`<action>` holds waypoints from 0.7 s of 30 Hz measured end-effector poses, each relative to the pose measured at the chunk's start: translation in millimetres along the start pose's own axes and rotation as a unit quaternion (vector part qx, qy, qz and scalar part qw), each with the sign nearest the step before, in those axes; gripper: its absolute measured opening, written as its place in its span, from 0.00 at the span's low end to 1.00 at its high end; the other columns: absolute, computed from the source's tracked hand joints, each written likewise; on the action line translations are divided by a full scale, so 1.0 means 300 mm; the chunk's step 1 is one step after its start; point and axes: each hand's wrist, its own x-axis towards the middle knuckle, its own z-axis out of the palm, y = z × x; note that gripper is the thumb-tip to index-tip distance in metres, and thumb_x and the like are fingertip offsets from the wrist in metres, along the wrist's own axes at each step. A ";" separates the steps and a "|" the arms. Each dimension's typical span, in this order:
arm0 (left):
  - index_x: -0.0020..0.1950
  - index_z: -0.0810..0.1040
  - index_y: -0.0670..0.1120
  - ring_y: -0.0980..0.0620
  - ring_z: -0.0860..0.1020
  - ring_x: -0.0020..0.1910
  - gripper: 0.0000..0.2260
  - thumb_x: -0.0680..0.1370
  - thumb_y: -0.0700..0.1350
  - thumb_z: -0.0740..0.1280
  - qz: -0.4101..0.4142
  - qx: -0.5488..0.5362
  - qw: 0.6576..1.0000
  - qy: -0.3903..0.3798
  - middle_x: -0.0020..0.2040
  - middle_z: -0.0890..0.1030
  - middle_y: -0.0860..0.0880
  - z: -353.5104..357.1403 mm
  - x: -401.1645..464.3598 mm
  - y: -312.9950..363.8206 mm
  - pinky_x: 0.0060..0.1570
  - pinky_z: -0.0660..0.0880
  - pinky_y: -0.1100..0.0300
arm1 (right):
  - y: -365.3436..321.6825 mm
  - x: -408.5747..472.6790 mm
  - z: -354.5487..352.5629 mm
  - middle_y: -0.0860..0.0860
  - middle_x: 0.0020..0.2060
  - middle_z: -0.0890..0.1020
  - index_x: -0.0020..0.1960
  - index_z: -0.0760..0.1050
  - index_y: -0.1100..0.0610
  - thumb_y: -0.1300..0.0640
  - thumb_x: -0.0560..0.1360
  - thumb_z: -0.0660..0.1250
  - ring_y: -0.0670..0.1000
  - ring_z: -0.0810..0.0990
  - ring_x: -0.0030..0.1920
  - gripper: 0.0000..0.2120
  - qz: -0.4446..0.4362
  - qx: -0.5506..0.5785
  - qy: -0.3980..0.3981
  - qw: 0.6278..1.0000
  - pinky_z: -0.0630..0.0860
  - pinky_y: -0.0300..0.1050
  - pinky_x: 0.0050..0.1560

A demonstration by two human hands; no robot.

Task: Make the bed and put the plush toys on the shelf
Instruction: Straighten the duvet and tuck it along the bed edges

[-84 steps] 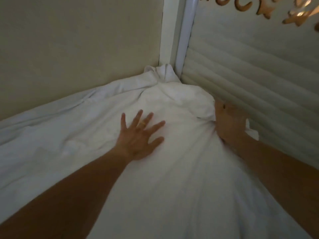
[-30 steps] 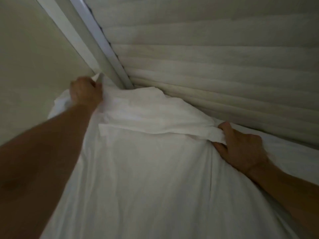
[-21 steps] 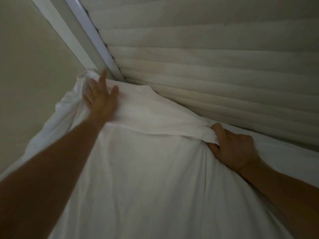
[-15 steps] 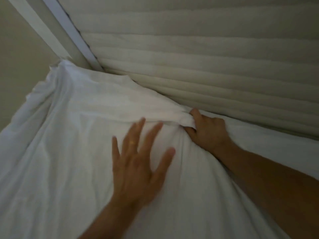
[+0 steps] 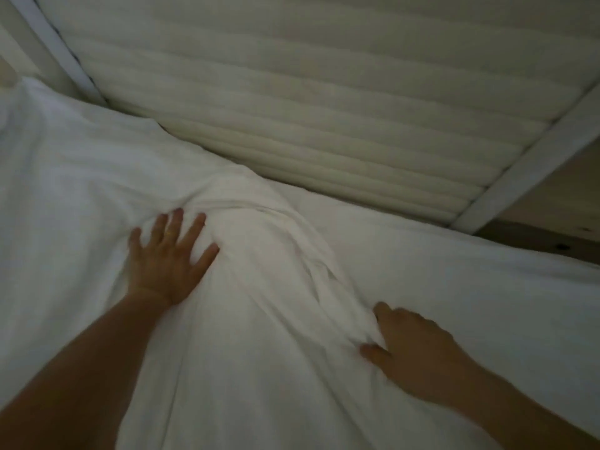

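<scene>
A white duvet [image 5: 78, 196] covers most of the bed and is bunched into a ridge [image 5: 279, 241] running from the padded headboard [image 5: 292, 102] down toward me. My left hand [image 5: 165, 264] lies flat on the duvet left of the ridge, fingers spread, holding nothing. Low on the right, my right hand [image 5: 418, 355] has thumb and fingers closed on a gathered fold at the ridge's near end. Right of the ridge the white bedding [image 5: 461, 274] lies smoother. No plush toy or shelf is in view.
The ribbed cream headboard fills the top of the view, framed by a white post [image 5: 61, 50] at the left and a white rail [image 5: 535, 164] at the right. A wooden surface [image 5: 552, 206] shows beyond the right rail. The light is dim.
My right hand has dragged the gathered fold away from the headboard, down and toward me. My left hand came off the far left corner and now presses flat mid-bed. The view has swung right.
</scene>
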 end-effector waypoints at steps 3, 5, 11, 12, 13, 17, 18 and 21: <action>0.83 0.48 0.59 0.40 0.60 0.80 0.36 0.78 0.72 0.38 -0.052 0.015 0.991 -0.120 0.84 0.55 0.46 -0.181 -0.018 0.068 0.75 0.53 0.33 | 0.023 0.052 -0.100 0.59 0.59 0.79 0.66 0.64 0.56 0.42 0.81 0.61 0.60 0.80 0.58 0.22 0.012 -0.010 0.128 0.992 0.75 0.51 0.53; 0.83 0.51 0.57 0.38 0.65 0.77 0.34 0.80 0.70 0.42 -0.091 -0.049 0.988 -0.114 0.82 0.60 0.45 -0.323 -0.038 0.139 0.76 0.56 0.34 | 0.090 0.067 -0.240 0.59 0.48 0.83 0.63 0.68 0.58 0.47 0.79 0.63 0.61 0.84 0.46 0.18 -0.049 -0.048 0.349 0.935 0.77 0.50 0.42; 0.78 0.68 0.55 0.45 0.67 0.77 0.27 0.82 0.64 0.57 0.131 -0.243 0.928 0.251 0.78 0.69 0.45 -0.426 -0.305 0.367 0.77 0.60 0.39 | 0.347 0.269 -0.294 0.60 0.37 0.81 0.56 0.73 0.61 0.39 0.72 0.60 0.60 0.81 0.31 0.27 -0.155 -0.163 0.504 0.834 0.75 0.47 0.28; 0.79 0.66 0.58 0.45 0.64 0.80 0.28 0.81 0.67 0.56 0.179 -0.193 0.941 0.212 0.80 0.65 0.47 -0.355 -0.332 0.392 0.77 0.57 0.36 | 0.392 0.318 -0.225 0.61 0.39 0.80 0.56 0.71 0.60 0.36 0.72 0.60 0.61 0.81 0.33 0.28 -0.127 -0.152 0.498 0.844 0.76 0.49 0.28; 0.81 0.61 0.62 0.46 0.59 0.82 0.30 0.80 0.69 0.53 0.200 -0.142 0.957 0.153 0.83 0.59 0.49 -0.270 -0.332 0.409 0.76 0.54 0.33 | 0.425 0.356 -0.170 0.63 0.40 0.80 0.56 0.69 0.60 0.34 0.72 0.60 0.62 0.81 0.34 0.29 -0.102 -0.135 0.492 0.854 0.76 0.50 0.29; 0.81 0.47 0.68 0.49 0.45 0.84 0.32 0.78 0.73 0.47 0.173 -0.071 0.981 0.044 0.85 0.44 0.53 0.002 -0.245 0.418 0.75 0.49 0.28 | 0.457 0.447 -0.108 0.65 0.48 0.78 0.61 0.71 0.62 0.25 0.72 0.58 0.65 0.79 0.45 0.41 -0.078 -0.088 0.463 0.878 0.76 0.55 0.42; 0.81 0.47 0.67 0.48 0.44 0.84 0.32 0.78 0.72 0.48 0.176 -0.073 0.980 0.050 0.85 0.44 0.53 0.022 -0.230 0.416 0.75 0.48 0.28 | 0.453 0.435 -0.122 0.64 0.53 0.77 0.65 0.70 0.62 0.24 0.71 0.59 0.64 0.78 0.51 0.43 -0.081 -0.067 0.473 0.875 0.75 0.56 0.48; 0.82 0.48 0.66 0.47 0.45 0.84 0.32 0.78 0.71 0.48 0.187 -0.078 0.977 0.067 0.85 0.45 0.52 0.014 -0.210 0.405 0.75 0.47 0.27 | 0.427 0.259 -0.136 0.61 0.63 0.74 0.74 0.64 0.57 0.25 0.68 0.65 0.62 0.72 0.62 0.47 -0.050 -0.071 0.483 0.871 0.68 0.57 0.64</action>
